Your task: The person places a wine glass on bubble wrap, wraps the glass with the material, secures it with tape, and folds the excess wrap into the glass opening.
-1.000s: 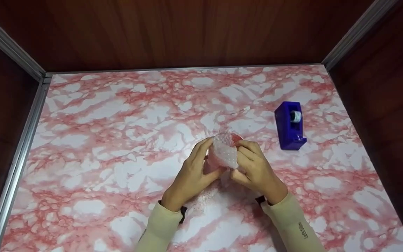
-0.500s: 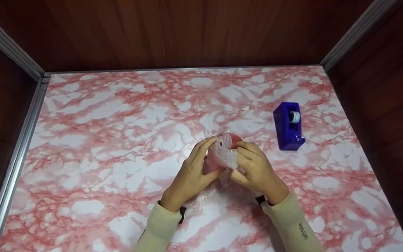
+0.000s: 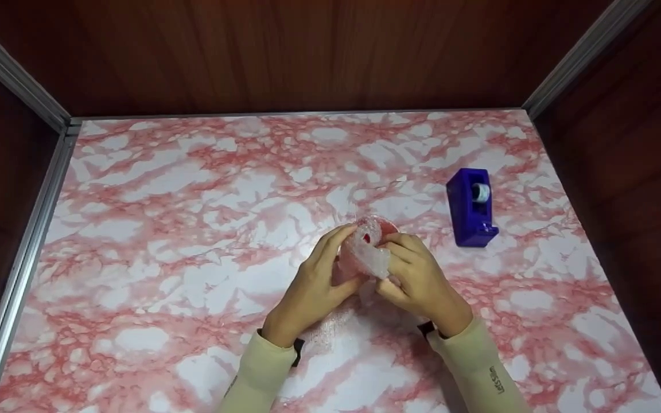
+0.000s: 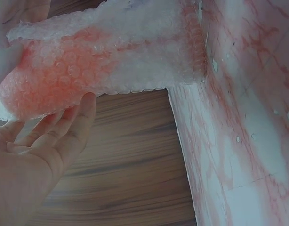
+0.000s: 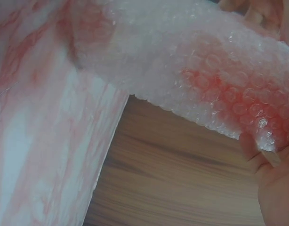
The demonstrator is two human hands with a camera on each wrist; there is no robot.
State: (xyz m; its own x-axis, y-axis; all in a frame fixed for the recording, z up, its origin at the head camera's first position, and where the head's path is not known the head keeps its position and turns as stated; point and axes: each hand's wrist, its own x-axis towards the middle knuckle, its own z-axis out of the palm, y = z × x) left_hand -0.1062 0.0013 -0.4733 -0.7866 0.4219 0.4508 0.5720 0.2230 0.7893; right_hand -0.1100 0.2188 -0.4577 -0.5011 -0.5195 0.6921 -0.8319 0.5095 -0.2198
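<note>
Bubble wrap [image 3: 373, 261] surrounds an upright thing that shows red through it; its kind is hidden. In both wrist views the wrapped body is longish, deep red-orange in one part, with its far end at the tabletop. From the head view, the top of the wrap curls round a small opening where bright red shows. My left hand [image 3: 310, 284] grips the wrap's left side, fingers behind and thumb in front. On the other side my right hand [image 3: 416, 275] pinches the wrap's loose edge with curled fingers.
A blue-purple tape dispenser [image 3: 471, 207] with a roll of clear tape stands to the right of the hands. The table [image 3: 164, 229] has a red and white marbled top. Dark wood panels [image 3: 296, 57] with metal edging enclose the back and both sides.
The wrap's top edge has folded inward into a tighter curl, and a red spot now shows inside it. Both hands keep nearly the same place and hold. The head view has shifted slightly.
</note>
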